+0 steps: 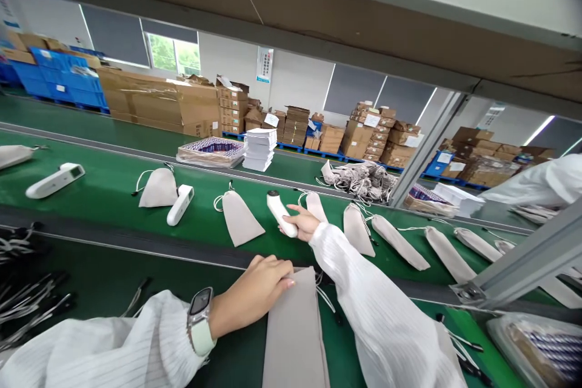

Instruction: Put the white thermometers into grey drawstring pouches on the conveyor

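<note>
My right hand (301,222) reaches onto the green conveyor belt (109,185) and grips a white hand-held device (280,211). My left hand (256,294) rests on the top edge of a beige drawstring pouch (294,333) lying flat on the near green surface. Just left of the gripped device lies another beige pouch (240,222). Further left, a second white device (180,204) lies beside a pouch (157,187), and a third device (54,180) sits near the left edge. I wear white sleeves and a watch on my left wrist.
Several beige pouches (400,241) line the belt to the right. A pile of pouches (361,179), a white box stack (260,148) and a tray (211,151) sit beyond. A metal frame post (522,267) crosses at right. Another person's white sleeve (536,185) shows far right. Black cables (27,291) lie at left.
</note>
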`<state>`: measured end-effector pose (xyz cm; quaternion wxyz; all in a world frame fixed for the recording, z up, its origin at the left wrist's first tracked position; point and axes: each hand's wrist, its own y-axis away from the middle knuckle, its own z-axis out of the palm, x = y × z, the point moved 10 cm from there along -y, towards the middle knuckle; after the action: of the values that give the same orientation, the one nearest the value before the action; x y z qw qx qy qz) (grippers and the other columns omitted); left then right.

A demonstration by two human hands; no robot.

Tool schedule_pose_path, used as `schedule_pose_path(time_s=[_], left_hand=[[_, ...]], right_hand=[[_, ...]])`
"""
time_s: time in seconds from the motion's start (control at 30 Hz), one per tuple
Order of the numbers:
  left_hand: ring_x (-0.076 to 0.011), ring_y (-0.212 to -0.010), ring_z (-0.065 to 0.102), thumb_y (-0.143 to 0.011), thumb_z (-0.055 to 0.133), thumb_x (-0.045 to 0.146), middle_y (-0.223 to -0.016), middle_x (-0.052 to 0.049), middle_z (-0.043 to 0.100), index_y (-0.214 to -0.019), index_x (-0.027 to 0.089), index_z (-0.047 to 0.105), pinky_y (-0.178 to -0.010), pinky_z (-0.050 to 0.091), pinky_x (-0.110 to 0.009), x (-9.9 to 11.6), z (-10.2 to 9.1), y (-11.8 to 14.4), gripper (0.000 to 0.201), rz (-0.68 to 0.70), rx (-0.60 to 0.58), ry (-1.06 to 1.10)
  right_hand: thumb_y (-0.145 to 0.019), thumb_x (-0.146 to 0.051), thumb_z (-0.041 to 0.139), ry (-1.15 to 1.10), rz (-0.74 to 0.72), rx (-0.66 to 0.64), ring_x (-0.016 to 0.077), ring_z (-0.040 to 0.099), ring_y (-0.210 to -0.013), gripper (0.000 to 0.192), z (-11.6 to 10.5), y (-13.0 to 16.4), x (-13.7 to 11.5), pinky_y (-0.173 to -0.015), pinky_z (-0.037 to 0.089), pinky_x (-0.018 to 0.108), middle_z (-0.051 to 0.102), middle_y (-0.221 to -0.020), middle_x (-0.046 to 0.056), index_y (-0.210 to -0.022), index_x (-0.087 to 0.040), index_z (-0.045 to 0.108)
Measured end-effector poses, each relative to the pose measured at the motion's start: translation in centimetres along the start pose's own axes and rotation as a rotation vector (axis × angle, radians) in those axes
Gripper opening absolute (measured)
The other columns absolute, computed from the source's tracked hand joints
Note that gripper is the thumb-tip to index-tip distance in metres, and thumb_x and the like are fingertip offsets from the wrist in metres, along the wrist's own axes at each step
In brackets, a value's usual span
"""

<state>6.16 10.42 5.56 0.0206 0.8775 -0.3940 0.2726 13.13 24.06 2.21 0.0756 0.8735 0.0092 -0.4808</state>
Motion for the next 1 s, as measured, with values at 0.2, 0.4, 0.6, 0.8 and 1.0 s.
schedule_pose_path(time_s=[0.2,0.4,0.6,0.8,1.0], left_hand=[[-0.0135,-0.066,0.048,-0.084,0.038,0.034,-0.071,0.002,0.051,-0.076,0.019,0.050,-0.058,0.033,-0.024,0.0,-1.6,0.2,0.021,-0.072,0.065,0.206],[-0.0125,-0.069,0.046,-0.086,0.033,0.032,-0.077,0.000,0.047,-0.075,0.019,0.049,-0.063,0.036,-0.024,0.5,-3.7,0.3,0.023,0.006,0.209,0.294],[-0.0140,-0.075,0.046,-0.086,0.036,0.030,-0.079,-0.001,0.046,-0.079,0.020,0.051,-0.069,0.037,-0.025,0.2,-5.2,0.8,0.020,-0.005,0.350,0.272],[-0.0137,-0.078,0.045,-0.085,0.039,0.029,-0.083,-0.002,0.040,-0.079,0.020,0.053,-0.069,0.040,-0.025,-0.6,-7.2,1.2,0.019,-0.024,0.509,0.277],[-0.0128,-0.061,0.046,-0.082,0.038,0.039,-0.066,0.002,0.045,-0.079,0.018,0.053,-0.058,0.037,-0.025,-2.4,-6.4,0.6,0.026,-0.266,0.238,0.287]], right_hand=[[-0.064,-0.020,0.065,-0.841,-0.124,-0.180,0.0173,0.061,-0.085,0.070,-3.5,7.2,-2.4,-0.071,0.048,0.036,0.057,-0.088,0.000,-0.116,-0.032,0.019],[-0.064,-0.020,0.067,-0.801,-0.178,-0.326,0.0169,0.063,-0.074,0.080,-1.3,9.1,-5.0,-0.068,0.049,0.038,0.057,-0.080,-0.004,-0.118,-0.037,0.010],[-0.068,-0.034,0.062,-0.795,-0.253,-0.208,0.0111,0.059,-0.069,0.052,-1.9,9.0,-5.5,-0.066,0.048,0.031,0.054,-0.078,-0.005,-0.108,-0.034,0.030],[-0.073,-0.065,0.033,-0.227,-0.224,-0.409,0.0097,0.046,-0.049,0.054,2.8,10.4,-5.0,-0.044,0.038,0.022,0.049,-0.057,0.000,-0.069,-0.015,0.056],[-0.082,-0.047,0.031,0.239,-0.475,0.340,0.0138,0.050,-0.060,0.040,-5.3,10.2,-5.8,-0.061,0.039,0.027,0.053,-0.062,0.002,-0.088,-0.018,0.058]])
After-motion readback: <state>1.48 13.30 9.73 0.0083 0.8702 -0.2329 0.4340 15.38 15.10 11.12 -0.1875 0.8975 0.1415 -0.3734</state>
